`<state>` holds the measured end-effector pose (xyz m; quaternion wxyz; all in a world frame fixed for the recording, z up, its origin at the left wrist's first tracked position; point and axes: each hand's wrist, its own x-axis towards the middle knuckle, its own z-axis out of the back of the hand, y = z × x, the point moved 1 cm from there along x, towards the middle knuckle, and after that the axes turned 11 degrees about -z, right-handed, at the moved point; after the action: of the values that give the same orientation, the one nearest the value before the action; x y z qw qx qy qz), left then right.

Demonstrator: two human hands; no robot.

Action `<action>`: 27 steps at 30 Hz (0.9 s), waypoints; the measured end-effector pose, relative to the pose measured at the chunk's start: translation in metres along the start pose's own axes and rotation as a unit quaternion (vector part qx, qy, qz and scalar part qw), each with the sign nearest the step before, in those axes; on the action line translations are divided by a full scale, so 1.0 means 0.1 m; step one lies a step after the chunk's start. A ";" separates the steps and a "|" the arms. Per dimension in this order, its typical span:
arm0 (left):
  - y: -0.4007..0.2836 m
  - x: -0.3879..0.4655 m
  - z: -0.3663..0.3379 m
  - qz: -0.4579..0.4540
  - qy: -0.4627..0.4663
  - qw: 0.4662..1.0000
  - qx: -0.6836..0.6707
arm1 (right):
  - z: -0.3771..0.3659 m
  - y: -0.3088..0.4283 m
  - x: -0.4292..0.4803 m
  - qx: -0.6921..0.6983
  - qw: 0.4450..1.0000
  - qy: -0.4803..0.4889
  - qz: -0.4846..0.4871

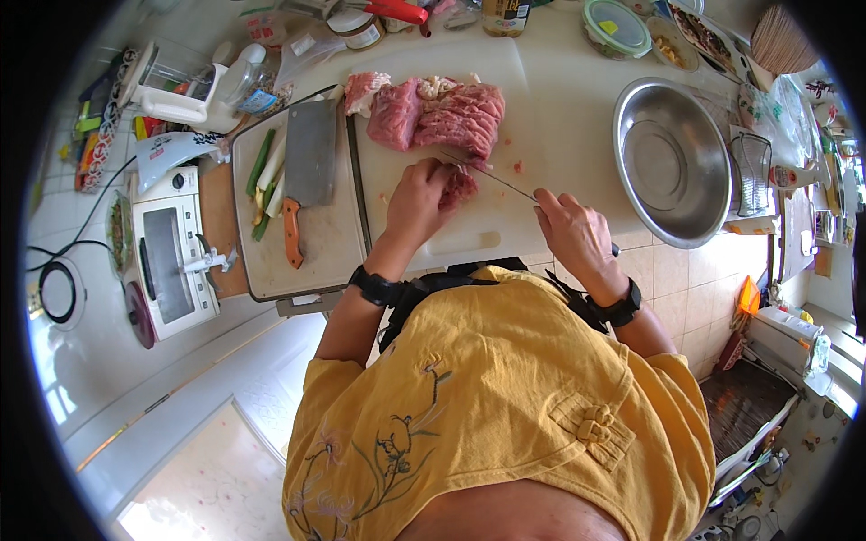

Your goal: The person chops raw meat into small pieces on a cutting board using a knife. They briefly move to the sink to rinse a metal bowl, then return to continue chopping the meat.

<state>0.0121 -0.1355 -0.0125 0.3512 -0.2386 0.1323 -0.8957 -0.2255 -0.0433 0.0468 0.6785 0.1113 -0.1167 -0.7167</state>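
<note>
My left hand grips a small piece of raw meat over a white cutting board. In my right hand is a knife, whose thin blade slants up and left to the meat at my left fingers. Most of its handle is hidden by my palm. Just beyond the blade lie larger chunks of raw pink meat with pale fat along the far side. Small meat scraps dot the board. A fattier chunk rests at their left end.
On the left, a second board bears a cleaver with an orange handle and some scallions. A steel basin stands at right. Along the back are a lidded container, a jar and a bottle.
</note>
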 end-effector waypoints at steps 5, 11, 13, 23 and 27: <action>-0.01 0.07 -0.11 0.124 -0.065 0.989 -0.044 | -0.02 -0.05 -0.02 -0.054 0.998 -0.014 -0.013; -0.08 0.04 -0.14 0.138 -0.035 0.989 0.049 | 0.04 -0.11 -0.04 0.040 0.998 0.055 -0.011; -0.07 0.04 -0.16 0.122 -0.070 0.987 0.080 | 0.07 -0.13 -0.05 0.057 0.996 0.061 -0.034; 0.03 0.07 -0.19 0.211 -0.061 0.975 0.015 | 0.16 -0.14 -0.07 0.044 0.994 0.092 -0.045; -0.08 0.06 -0.19 0.178 -0.047 0.982 0.033 | 0.15 -0.16 -0.10 0.014 0.993 0.106 -0.043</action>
<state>-0.0065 -0.1328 -0.0236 0.5185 -0.2415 0.1260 -0.8105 -0.2444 -0.0319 0.0560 0.6542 0.2011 -0.0495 -0.7274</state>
